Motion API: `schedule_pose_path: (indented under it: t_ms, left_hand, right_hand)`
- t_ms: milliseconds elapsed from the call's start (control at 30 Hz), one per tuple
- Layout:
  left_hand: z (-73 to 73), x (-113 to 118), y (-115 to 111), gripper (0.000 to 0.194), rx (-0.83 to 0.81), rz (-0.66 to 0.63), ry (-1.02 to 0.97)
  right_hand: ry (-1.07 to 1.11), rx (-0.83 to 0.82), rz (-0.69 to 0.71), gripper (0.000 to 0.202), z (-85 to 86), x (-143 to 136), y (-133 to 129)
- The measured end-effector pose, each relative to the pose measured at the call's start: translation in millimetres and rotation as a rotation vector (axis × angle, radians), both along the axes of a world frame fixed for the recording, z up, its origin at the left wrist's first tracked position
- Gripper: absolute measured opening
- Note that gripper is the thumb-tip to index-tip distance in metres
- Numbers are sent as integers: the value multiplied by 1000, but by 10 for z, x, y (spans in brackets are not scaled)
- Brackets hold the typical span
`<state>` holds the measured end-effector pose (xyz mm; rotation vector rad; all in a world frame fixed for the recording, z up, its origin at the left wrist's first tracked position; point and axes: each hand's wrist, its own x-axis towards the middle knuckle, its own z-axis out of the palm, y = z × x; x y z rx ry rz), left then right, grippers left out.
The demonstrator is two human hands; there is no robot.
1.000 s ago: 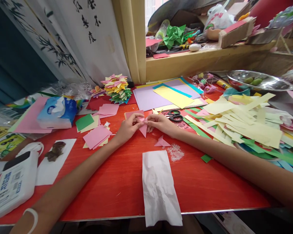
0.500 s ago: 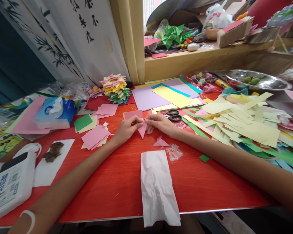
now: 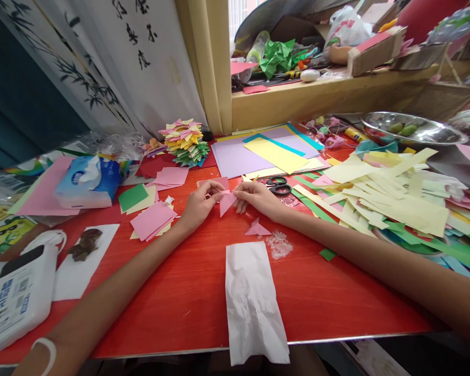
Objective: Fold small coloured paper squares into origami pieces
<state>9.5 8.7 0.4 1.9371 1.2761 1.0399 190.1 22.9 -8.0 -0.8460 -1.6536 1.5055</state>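
Note:
My left hand [image 3: 198, 204] and my right hand [image 3: 256, 197] meet over the middle of the red table [image 3: 180, 292]. Both pinch one small folded pink paper piece [image 3: 225, 201], a triangle with its tip pointing down toward me. A second folded pink piece [image 3: 257, 227] lies on the table just in front of my right hand. Flat pink squares [image 3: 153, 219] lie left of my left hand. Black scissors [image 3: 279, 184] rest right behind my right hand.
A crumpled white paper [image 3: 254, 303] lies near the front edge. A stack of folded coloured pieces [image 3: 185, 140], large paper sheets [image 3: 266, 151] and a heap of yellow and green strips [image 3: 395, 198] fill the back and right. Tissue pack [image 3: 88, 180] and wipes pack [image 3: 18, 297] sit left.
The pink piece has been turned and folded smaller between my fingers; its tip now sits higher and points more left. Both hands stayed in place.

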Motion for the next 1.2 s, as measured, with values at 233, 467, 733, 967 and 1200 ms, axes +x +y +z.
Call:
schedule_pose_path:
  t_ms: [233,467,733,967,1200]
  left_hand:
    - [-1,8,-14,20,48,32,-87]
    - [-57,5,41,17,-61,-3,-232]
    - [-28,24,5,19,-90,-15,-246]
    - [-42,6,31,14,-115,-25,-266]
    - [-52,5,46,19,-125,-42,-298]
  right_hand:
    - [-34,66,66,18,29,0,-21]
    - [29,43,-20,16,2,2,-1]
    - [103,7,-89,14,-19,8,48]
    - [154,-3,-74,14,-46,15,61]
    - [155,-10,-67,17,-20,19,46]
